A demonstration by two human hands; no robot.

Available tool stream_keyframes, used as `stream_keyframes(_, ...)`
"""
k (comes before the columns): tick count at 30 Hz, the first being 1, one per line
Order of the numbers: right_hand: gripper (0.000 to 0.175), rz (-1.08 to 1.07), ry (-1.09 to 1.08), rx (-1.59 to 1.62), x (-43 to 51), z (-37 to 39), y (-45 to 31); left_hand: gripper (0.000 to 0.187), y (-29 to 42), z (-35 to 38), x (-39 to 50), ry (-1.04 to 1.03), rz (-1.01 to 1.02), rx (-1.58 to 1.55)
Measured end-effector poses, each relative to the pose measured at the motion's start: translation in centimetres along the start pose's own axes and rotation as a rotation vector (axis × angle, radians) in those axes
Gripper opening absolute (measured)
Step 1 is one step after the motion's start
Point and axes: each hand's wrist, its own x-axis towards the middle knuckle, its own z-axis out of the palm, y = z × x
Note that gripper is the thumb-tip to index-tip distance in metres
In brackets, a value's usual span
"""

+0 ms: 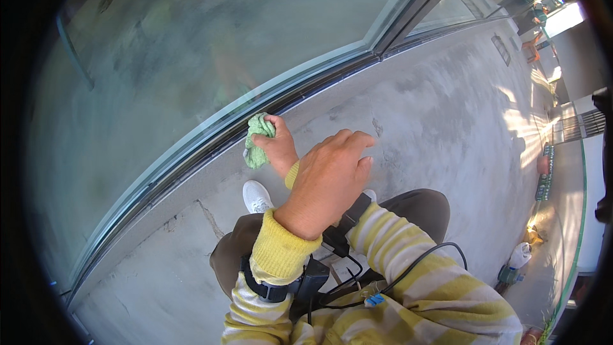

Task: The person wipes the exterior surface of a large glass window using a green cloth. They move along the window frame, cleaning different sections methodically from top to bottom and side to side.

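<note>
My right hand (278,146) reaches across beneath my left wrist and grips a crumpled green cloth (259,146). The cloth lies against the dark lower frame (306,90) of a large glass pane (191,57), over the concrete ledge (201,172) just below it. Above my right forearm, my left hand (330,177) hovers with its back towards me. Its fingers are loosely bent and the thumb stands apart, with nothing seen in it. The palm is hidden. A faint reflection of a hand shows in the glass.
A metal upright (416,7) joins the frame at the upper right. My white shoe (256,196) stands close to the ledge on the concrete floor (431,120). Black cables (421,261) run from straps on my forearms. A metal grate (582,127) and planters lie far right.
</note>
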Motion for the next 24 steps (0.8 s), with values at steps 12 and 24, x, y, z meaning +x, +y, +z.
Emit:
stream_keyframes(12,0.024,0.161,0.631,0.425,12.5,-16.6,-4.3,0.023,-0.6,-1.0,0.3,0.005,-0.048,-0.015)
stream_keyframes(24,0.063,-0.241,0.607,0.241,18.1,-26.3,-5.0,0.025,-1.3,-0.6,0.2,-0.105,-0.106,0.092)
